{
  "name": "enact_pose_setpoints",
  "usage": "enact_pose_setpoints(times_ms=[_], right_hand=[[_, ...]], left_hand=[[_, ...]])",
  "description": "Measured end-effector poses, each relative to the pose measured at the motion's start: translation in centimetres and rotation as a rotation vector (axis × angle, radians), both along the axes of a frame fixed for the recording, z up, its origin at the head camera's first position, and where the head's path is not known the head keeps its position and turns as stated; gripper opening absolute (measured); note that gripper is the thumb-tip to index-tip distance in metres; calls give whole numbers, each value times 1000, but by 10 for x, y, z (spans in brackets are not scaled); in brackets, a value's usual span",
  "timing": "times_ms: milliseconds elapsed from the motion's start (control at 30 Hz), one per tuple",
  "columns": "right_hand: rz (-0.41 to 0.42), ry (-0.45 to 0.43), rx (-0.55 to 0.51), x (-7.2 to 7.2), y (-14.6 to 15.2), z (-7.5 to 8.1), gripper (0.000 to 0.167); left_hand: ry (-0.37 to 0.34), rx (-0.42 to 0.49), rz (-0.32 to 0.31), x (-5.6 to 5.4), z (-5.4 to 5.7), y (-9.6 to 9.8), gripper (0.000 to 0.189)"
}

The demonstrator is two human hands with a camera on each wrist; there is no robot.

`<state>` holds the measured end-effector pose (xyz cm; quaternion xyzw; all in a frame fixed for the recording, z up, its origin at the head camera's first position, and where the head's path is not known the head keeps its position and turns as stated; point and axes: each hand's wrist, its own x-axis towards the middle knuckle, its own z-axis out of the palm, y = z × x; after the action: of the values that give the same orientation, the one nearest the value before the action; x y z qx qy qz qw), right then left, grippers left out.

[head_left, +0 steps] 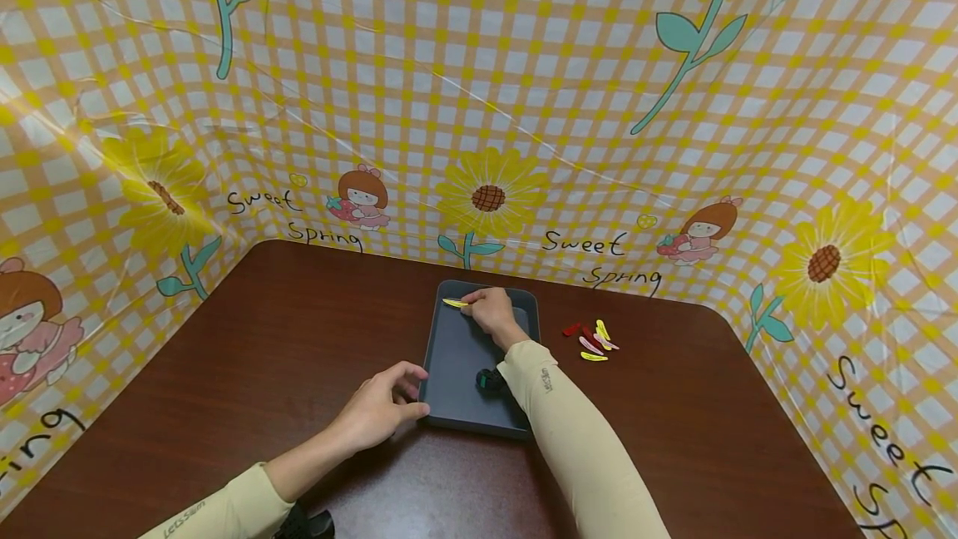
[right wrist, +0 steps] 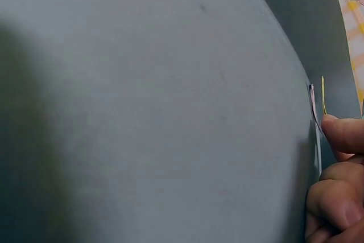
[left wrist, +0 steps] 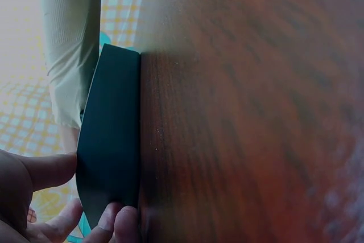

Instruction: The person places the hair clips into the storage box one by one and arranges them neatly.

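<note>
My right hand point(head_left: 490, 313) reaches over the far left part of a dark grey tray point(head_left: 456, 356). Its thumb and finger pinch a yellow hair clip point(head_left: 454, 303), seen edge-on in the right wrist view. Beside that clip, a thin pink strip point(right wrist: 313, 98), apparently another hair clip, shows at the foot of the tray wall. My left hand point(head_left: 382, 406) is at the tray's near left corner, thumb and fingers spread and touching its outside. The left wrist view shows its fingertips point(left wrist: 108, 217) against the dark side wall.
Right of the tray lies a loose group of red, pink and yellow hair clips point(head_left: 591, 342) on the brown wooden table point(head_left: 337, 306). A checked cloth point(head_left: 419, 106) with flowers hangs round the table's back and sides.
</note>
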<state>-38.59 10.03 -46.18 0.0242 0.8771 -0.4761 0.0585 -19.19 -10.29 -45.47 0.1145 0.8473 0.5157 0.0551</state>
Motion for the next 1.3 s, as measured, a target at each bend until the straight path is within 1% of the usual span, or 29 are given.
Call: enact_pose_setpoints(times_ms=[233,567,933,1300], right_hand=[[12,65,30,4,-2,-2,15],[17,110,37,7,-2,-5,14],[16,106,18,10,-3,-3,14],[18,107,18,10,-2,-5,16]], left_hand=[[-4,-1,-4,1,1,0,40],[-19,11,-15,2,4,1,40],[-17,6,-1,2,4,1,39],[-19,13,-6,2,3,1,39]])
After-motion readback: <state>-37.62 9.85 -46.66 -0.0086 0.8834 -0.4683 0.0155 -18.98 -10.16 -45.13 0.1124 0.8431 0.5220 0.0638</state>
